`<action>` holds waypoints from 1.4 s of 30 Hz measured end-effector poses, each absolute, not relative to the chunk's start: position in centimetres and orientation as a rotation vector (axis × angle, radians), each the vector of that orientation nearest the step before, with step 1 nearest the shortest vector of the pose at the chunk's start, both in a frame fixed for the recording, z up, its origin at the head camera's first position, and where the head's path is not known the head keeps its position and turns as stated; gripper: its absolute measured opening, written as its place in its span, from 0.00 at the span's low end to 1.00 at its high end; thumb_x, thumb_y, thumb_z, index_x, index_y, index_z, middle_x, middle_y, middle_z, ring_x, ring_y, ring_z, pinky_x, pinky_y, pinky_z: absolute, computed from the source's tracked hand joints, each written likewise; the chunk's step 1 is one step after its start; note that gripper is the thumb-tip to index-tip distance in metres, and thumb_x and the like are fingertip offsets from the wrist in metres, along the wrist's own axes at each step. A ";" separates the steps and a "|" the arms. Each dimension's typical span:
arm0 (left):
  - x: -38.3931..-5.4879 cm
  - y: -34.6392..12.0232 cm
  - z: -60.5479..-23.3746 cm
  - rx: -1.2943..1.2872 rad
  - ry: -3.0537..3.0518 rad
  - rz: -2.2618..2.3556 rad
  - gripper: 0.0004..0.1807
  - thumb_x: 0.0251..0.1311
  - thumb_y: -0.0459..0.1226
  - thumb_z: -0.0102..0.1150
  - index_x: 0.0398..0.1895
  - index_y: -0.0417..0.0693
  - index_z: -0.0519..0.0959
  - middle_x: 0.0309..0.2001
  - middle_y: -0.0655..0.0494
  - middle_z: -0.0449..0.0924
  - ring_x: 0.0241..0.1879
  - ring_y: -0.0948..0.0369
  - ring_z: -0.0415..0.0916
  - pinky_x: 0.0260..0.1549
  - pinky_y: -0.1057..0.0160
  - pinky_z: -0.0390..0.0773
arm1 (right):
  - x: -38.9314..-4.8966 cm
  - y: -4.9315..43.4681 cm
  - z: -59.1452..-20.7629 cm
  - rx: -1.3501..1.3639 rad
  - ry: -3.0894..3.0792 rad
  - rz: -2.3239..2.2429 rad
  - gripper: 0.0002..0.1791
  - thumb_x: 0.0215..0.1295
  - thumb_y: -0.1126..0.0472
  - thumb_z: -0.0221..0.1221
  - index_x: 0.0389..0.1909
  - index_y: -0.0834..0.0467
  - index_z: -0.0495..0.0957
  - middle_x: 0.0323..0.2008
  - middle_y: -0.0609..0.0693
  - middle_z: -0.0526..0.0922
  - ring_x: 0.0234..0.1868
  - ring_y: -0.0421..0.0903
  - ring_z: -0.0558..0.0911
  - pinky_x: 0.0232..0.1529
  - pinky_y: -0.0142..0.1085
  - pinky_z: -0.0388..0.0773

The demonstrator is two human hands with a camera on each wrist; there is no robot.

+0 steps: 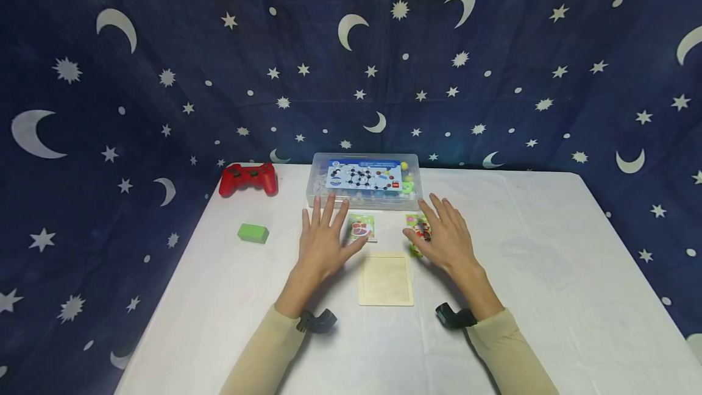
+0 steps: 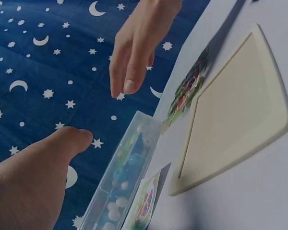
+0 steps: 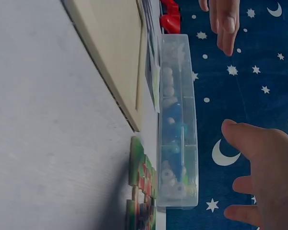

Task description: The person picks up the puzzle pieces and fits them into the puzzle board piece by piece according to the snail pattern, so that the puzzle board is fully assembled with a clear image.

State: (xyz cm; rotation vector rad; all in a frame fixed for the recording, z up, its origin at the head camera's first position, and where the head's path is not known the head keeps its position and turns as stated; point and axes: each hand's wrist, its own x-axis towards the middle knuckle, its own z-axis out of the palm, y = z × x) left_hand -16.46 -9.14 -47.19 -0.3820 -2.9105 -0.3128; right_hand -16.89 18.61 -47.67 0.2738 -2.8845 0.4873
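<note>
My left hand (image 1: 320,244) hovers with spread fingers over the table, beside a small picture card (image 1: 361,227) showing a pink and green print. Over a group of colourful puzzle pieces (image 1: 415,250) is my right hand (image 1: 446,236), its fingers also spread, partly covering them. Neither hand holds anything. Between the two wrists lies a square wooden tray (image 1: 386,280) with a raised rim; its inside is bare. In the right wrist view the puzzle pieces (image 3: 143,184) appear as thick tiles loosely grouped beside the tray's corner.
A clear plastic box (image 1: 364,200) with a molecule-model label and coloured balls stands at the back. To the left are a red game controller (image 1: 248,179) and a green block (image 1: 253,233). A dark cloth with moons and stars hangs behind the white table (image 1: 548,273).
</note>
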 end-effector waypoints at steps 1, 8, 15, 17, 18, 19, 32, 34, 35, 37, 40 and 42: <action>-16.4 -9.2 -47.2 -0.386 -2.910 -0.315 0.50 0.59 0.72 0.45 0.79 0.57 0.56 0.81 0.46 0.48 0.80 0.41 0.42 0.75 0.32 0.49 | -17.0 18.6 -47.6 0.279 -2.872 0.494 0.45 0.62 0.34 0.59 0.74 0.54 0.63 0.76 0.60 0.60 0.76 0.64 0.59 0.74 0.63 0.58; -16.0 -9.9 -47.6 -0.417 -2.901 -0.372 0.50 0.59 0.70 0.49 0.78 0.54 0.58 0.81 0.46 0.49 0.80 0.41 0.44 0.76 0.35 0.51 | -17.7 18.8 -47.4 0.285 -2.793 0.528 0.41 0.63 0.37 0.61 0.70 0.59 0.68 0.67 0.62 0.71 0.67 0.63 0.69 0.61 0.61 0.70; -15.4 -10.3 -48.4 -0.452 -2.880 -0.420 0.49 0.59 0.68 0.53 0.77 0.49 0.61 0.79 0.44 0.55 0.78 0.41 0.50 0.75 0.37 0.57 | -18.4 18.9 -47.8 0.253 -2.799 0.556 0.37 0.64 0.39 0.62 0.64 0.62 0.74 0.60 0.61 0.75 0.61 0.62 0.71 0.59 0.59 0.71; -15.1 -10.3 -48.7 -0.460 -2.879 -0.447 0.49 0.60 0.67 0.54 0.76 0.47 0.62 0.78 0.44 0.56 0.78 0.41 0.51 0.75 0.39 0.58 | -18.4 18.9 -47.9 0.248 -2.802 0.572 0.36 0.63 0.40 0.63 0.63 0.63 0.75 0.58 0.61 0.76 0.59 0.61 0.71 0.58 0.58 0.71; -15.0 -10.2 -48.8 -0.464 -2.880 -0.464 0.49 0.60 0.67 0.54 0.76 0.47 0.62 0.78 0.44 0.56 0.78 0.42 0.52 0.75 0.39 0.59 | -18.5 18.9 -47.9 0.249 -2.801 0.581 0.35 0.63 0.41 0.63 0.62 0.63 0.76 0.57 0.62 0.76 0.58 0.61 0.72 0.58 0.57 0.71; -14.9 -10.2 -48.9 -0.469 -2.881 -0.488 0.49 0.60 0.67 0.54 0.76 0.47 0.62 0.78 0.44 0.56 0.78 0.42 0.52 0.75 0.40 0.59 | -18.5 18.9 -48.0 0.250 -2.801 0.588 0.34 0.63 0.42 0.64 0.61 0.64 0.76 0.56 0.62 0.77 0.57 0.61 0.72 0.57 0.57 0.71; -13.1 -9.8 -49.6 -0.617 -2.825 -0.563 0.47 0.58 0.61 0.62 0.73 0.41 0.65 0.74 0.43 0.64 0.74 0.43 0.62 0.72 0.46 0.67 | -19.4 18.4 -48.9 0.213 -2.900 0.678 0.29 0.65 0.46 0.63 0.57 0.64 0.80 0.51 0.61 0.78 0.51 0.58 0.73 0.53 0.53 0.74; -12.8 -9.9 -49.8 -0.643 -2.818 -0.569 0.47 0.58 0.60 0.63 0.73 0.40 0.66 0.73 0.42 0.66 0.73 0.43 0.64 0.71 0.46 0.68 | -19.6 18.4 -49.1 0.208 -2.918 0.690 0.29 0.65 0.46 0.63 0.57 0.64 0.80 0.50 0.61 0.78 0.50 0.58 0.73 0.52 0.53 0.74; -12.7 -9.9 -49.9 -0.657 -2.815 -0.580 0.46 0.58 0.60 0.63 0.72 0.40 0.66 0.73 0.41 0.66 0.73 0.43 0.64 0.71 0.46 0.68 | -19.7 18.4 -49.2 0.206 -2.926 0.688 0.28 0.65 0.46 0.63 0.57 0.64 0.80 0.50 0.61 0.78 0.50 0.58 0.73 0.52 0.52 0.74; -12.4 -9.9 -50.1 -0.681 -2.820 -0.599 0.46 0.58 0.59 0.63 0.72 0.39 0.67 0.72 0.41 0.67 0.73 0.44 0.64 0.71 0.47 0.68 | -19.8 18.4 -49.4 0.198 -2.939 0.683 0.29 0.64 0.47 0.64 0.57 0.64 0.80 0.50 0.61 0.78 0.50 0.57 0.73 0.52 0.52 0.74; -12.1 -9.9 -50.3 -0.708 -2.839 -0.636 0.45 0.57 0.59 0.64 0.70 0.39 0.69 0.72 0.42 0.68 0.73 0.45 0.64 0.72 0.49 0.67 | -20.0 18.5 -49.7 0.186 -2.957 0.671 0.29 0.64 0.47 0.64 0.56 0.65 0.80 0.49 0.61 0.78 0.49 0.57 0.73 0.52 0.52 0.75; -11.9 -9.8 -50.5 -0.732 -2.867 -0.656 0.45 0.57 0.60 0.63 0.71 0.40 0.69 0.73 0.43 0.67 0.74 0.47 0.63 0.73 0.50 0.66 | -20.0 18.6 -49.8 0.182 -2.964 0.668 0.29 0.64 0.47 0.64 0.56 0.65 0.80 0.48 0.61 0.78 0.48 0.57 0.73 0.51 0.52 0.75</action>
